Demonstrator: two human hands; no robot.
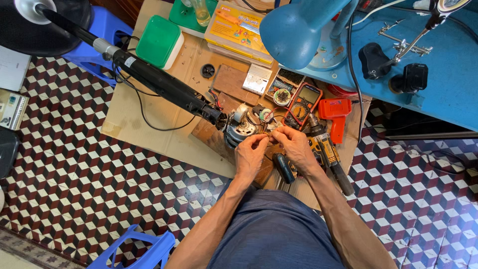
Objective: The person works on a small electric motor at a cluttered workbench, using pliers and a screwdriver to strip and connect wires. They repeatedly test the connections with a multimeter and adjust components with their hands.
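Our lap in blue-grey shorts fills the bottom edge, with both forearms reaching forward over it. Our left hand and right hand meet fingertip to fingertip, each pinched shut on thin wires that are too fine for us to count. These wires run to the electric motor, which lies just beyond our left knuckles at the end of a long black pole stretching away to the upper left. Beside our right wrist lies a yellow-and-black cordless drill; a dark cylinder sits partly hidden under that hand. Farther off we see an orange multimeter, an orange soldering gun and a blue desk lamp.
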